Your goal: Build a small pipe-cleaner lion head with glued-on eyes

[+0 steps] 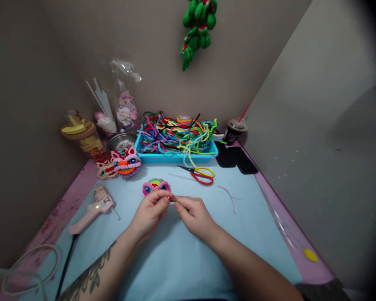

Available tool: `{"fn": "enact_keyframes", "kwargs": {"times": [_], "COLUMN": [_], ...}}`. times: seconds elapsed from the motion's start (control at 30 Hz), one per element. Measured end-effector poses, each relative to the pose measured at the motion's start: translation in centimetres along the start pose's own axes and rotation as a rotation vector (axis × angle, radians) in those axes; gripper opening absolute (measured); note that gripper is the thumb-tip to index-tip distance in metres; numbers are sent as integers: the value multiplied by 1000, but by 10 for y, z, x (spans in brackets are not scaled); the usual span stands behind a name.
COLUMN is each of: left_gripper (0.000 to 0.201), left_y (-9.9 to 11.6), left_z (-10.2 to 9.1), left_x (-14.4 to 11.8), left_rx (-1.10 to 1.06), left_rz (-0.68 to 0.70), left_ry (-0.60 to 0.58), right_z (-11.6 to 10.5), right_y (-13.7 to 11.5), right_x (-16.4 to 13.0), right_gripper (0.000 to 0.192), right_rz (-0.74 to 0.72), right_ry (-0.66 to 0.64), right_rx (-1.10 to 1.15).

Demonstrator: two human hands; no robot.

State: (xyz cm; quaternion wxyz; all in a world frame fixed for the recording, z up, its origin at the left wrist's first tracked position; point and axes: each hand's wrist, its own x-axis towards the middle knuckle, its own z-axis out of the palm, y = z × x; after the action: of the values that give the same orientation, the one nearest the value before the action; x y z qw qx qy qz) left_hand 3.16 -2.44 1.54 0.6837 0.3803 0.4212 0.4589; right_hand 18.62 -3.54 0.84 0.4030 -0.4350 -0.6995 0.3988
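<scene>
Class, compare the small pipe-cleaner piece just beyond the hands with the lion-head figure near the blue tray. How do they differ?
The small piece lies close to the left hand and right hand; the lion-head figure sits farther back, left of the blue tray. The small piece is smaller and lower; the figure is bulkier, with pink ears. The small piece lies alone; the figure touches another figure. Both are multicoloured and fuzzy, with blue eyes.

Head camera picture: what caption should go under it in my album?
Two hands, left hand and right hand, pinch something tiny near a pipe-cleaner face, scissors and glue gun.
</scene>
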Motion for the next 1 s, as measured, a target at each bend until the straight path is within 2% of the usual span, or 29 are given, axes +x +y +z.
{"fn": "enact_keyframes", "kwargs": {"times": [0.53,0.87,1.0], "left_gripper": [36,26,38], "left_y": [0,5,8], "left_z": [-7,-6,-5], "left_x": [4,3,4], "left_rx": [214,317,343], "left_rz": [85,142,152], "left_ry": [-18,0,23], "right_z": [0,1,0], "right_y": [1,0,-4], "right_x": [1,1,3], "right_gripper": [24,24,23], "right_rz": [-16,5,62], "right_ry": [-2,-2,8], "right_rx": [-49,-58,39]}}
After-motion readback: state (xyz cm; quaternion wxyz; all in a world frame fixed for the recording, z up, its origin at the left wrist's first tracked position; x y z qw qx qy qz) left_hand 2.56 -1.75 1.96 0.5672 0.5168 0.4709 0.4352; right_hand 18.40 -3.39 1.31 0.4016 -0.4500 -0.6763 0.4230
